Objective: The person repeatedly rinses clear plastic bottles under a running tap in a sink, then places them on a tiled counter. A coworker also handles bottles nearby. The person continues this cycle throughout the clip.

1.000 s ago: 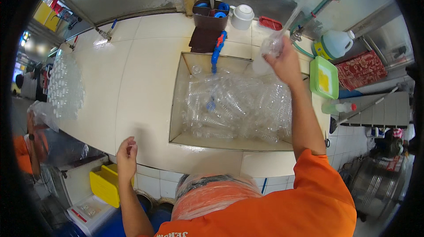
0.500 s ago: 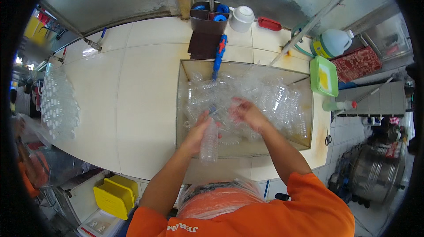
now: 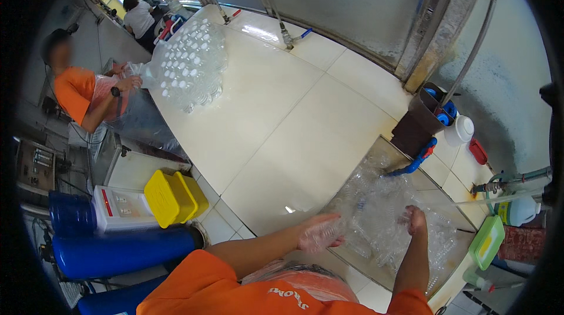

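Reaching into the sunken basin [image 3: 376,268] at the lower right of the frame, we have both hands among a heap of clear plastic bottles [image 3: 382,215]. Our left hand [image 3: 320,234], in a thin see-through glove, lies at the basin's near-left rim with its fingers loosely spread over the bottles; we cannot tell if it grips one. Our right hand [image 3: 415,220] sits deeper in the heap with its fingers curled shut around clear plastic, most likely a single bottle, though the tangle hides which one.

We judge the main risk to be a slip: the bottles look wet, light and loosely piled, so lifting one could drag its neighbours over the rim onto the cream tiled counter [image 3: 282,115]. The blue-handled brush [image 3: 414,161] leaning over the far edge of the basin could also be knocked in by a careless lift.

As for packages, a big clear bag of white-capped bottles [image 3: 191,62] lies at the upper left of the counter, where a co-worker's hand [image 3: 130,83] holds its end. Below it, at the left, stands a yellow bin [image 3: 170,197] beside a white box with a red stripe [image 3: 114,206] and a blue drum [image 3: 123,250]. At the right edge we see a green tray [image 3: 486,242], a small red dish [image 3: 477,152] and a white cup [image 3: 459,130]. No sign is legible.
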Available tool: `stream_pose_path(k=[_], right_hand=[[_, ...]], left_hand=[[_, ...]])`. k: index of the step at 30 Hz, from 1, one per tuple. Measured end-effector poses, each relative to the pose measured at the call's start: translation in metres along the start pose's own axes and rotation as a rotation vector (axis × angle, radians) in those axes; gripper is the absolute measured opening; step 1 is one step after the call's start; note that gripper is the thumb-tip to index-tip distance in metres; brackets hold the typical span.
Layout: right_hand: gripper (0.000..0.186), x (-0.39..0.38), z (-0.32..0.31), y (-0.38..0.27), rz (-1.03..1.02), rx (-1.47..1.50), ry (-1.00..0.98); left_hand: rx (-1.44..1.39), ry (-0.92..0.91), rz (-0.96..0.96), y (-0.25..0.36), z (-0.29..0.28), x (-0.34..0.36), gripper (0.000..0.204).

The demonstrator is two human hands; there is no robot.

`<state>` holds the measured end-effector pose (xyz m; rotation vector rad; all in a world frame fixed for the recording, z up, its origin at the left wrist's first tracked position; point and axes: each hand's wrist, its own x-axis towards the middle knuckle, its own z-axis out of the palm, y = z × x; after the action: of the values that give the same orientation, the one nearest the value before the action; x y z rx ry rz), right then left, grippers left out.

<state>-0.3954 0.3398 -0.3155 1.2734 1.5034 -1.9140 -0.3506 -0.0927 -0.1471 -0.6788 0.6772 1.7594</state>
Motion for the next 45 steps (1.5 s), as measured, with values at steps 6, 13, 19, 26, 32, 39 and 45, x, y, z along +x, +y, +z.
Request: stream_pose_path(k=[6,13,19,26,32,39,45], right_hand=[[0.086,-0.082,0.005,-0.009,-0.615,-0.35,0.285],[0.064,-0.187,-0.008,-0.116,-1.142,-0.581,0.524],[0.057,-0.298,0.021,-0.185,-1.384,-0.172,0.558],[0.082,-0.212,0.054,-0.033,-0.61,0.279,0.056],[0.068,-0.154,0.084,-0.01,-0.68,-0.705,-0.151],[0.062,-0.101,0.082,0.031,-1.027,-1.579,0.151],[0.061,-0.135,0.07,0.019,-1.014,-0.497,0.432]], left_hand=[[0.417,0.422,0.682,0.081,-0.078,-0.088,0.054],[1.136,1.388,1.625,0.237,-0.158,-0.157,0.058],[1.028,1.581,1.591,0.276,-0.177,-0.149,0.051],[0.839,0.575,1.548,0.125,-0.053,-0.071,0.024],[0.302,0.038,0.185,-0.002,0.018,0.047,0.06],[0.116,0.133,-0.016,-0.017,0.015,0.043,0.054],[0.017,0.149,0.063,-0.03,0.008,0.012,0.061]])
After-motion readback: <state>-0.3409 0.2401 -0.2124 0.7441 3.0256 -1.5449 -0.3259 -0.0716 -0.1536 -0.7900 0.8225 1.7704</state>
